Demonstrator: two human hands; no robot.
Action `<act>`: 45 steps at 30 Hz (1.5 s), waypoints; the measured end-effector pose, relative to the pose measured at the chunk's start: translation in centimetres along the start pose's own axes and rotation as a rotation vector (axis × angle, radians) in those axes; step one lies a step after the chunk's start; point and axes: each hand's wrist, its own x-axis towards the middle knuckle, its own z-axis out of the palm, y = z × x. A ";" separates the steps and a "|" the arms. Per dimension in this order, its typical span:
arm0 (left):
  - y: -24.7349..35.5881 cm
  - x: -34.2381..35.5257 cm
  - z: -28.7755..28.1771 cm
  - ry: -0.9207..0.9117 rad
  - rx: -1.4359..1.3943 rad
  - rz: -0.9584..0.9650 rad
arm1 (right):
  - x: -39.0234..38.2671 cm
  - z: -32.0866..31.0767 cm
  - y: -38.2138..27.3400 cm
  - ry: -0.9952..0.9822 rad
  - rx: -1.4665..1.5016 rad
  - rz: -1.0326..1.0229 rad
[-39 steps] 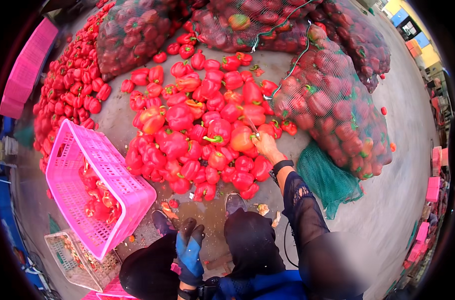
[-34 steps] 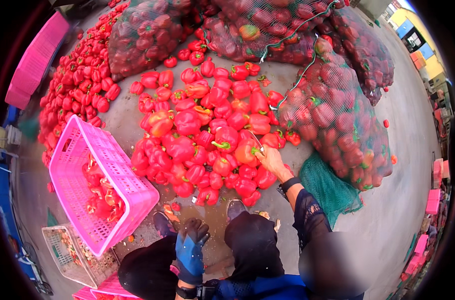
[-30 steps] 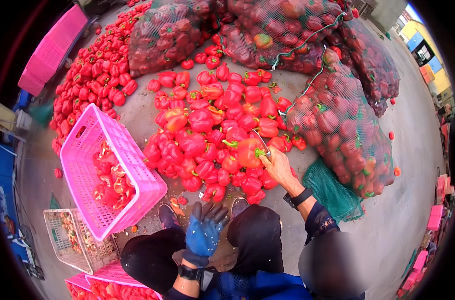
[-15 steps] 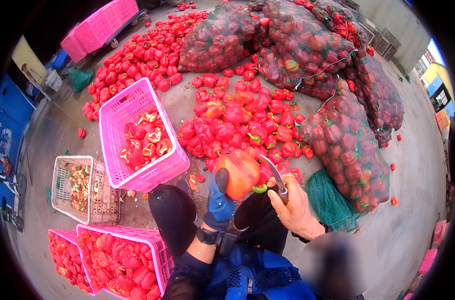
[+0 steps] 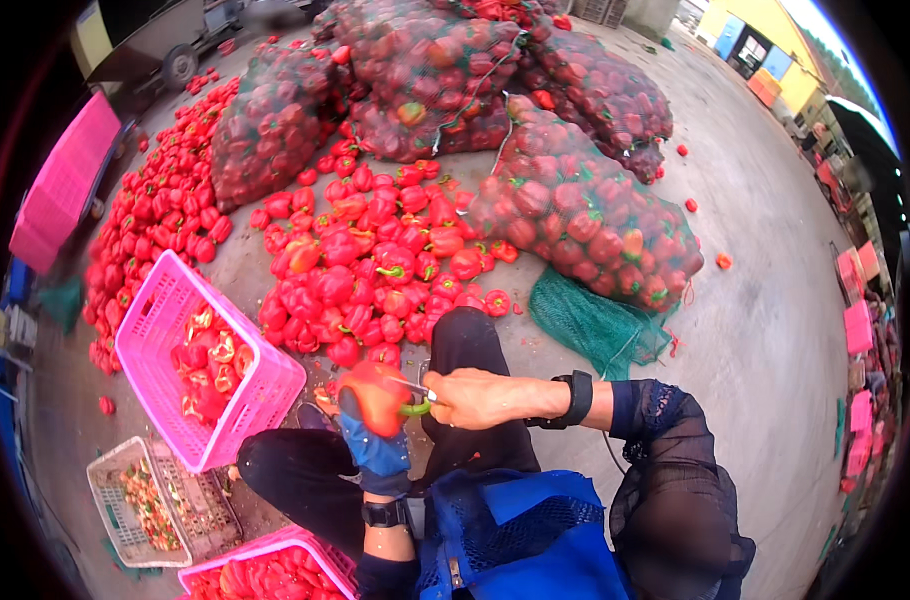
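My left hand, in a blue glove, grips an orange-red bell pepper with a green stem in front of my knees. My bare right hand is closed around the handle of a small knife. Its blade meets the pepper near the stem; how deep it goes I cannot tell. Just beyond, a loose heap of whole red bell peppers lies on the ground. To the left, a tilted pink crate holds cut-open peppers.
A dirty white crate of trimmings stands at the lower left, beside a pink crate of red peppers. Full mesh sacks pile up ahead, with a green net at their foot. Stacked pink crates stand far left.
My view has swung right, shifting the scene leftward. The knife, earlier raised beside the pepper with its curved blade showing, has come down onto the stem end. My right forearm now lies more sideways.
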 end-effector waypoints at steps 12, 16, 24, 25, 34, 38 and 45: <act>4.4 -1.3 2.7 -0.255 0.209 0.090 | 2.7 -0.8 1.0 0.001 0.892 0.036; 5.3 -1.8 4.0 -0.216 0.546 0.165 | 3.6 0.5 1.8 0.018 1.057 -0.065; 5.7 -2.5 3.9 -0.096 0.494 0.025 | 3.7 2.3 -0.5 0.260 0.482 -0.065; 5.4 -2.6 3.7 -0.067 0.511 0.040 | 3.2 1.9 -1.1 0.245 0.455 -0.018; 7.0 -4.2 3.6 -0.034 0.688 0.082 | 3.7 5.0 0.2 0.292 0.946 0.042; 8.2 -3.7 1.2 -0.197 0.369 0.077 | 3.5 3.5 2.9 0.192 1.292 -0.009; 8.0 -2.7 1.4 -0.139 -0.417 -0.002 | 6.4 3.9 3.0 0.312 1.635 -0.224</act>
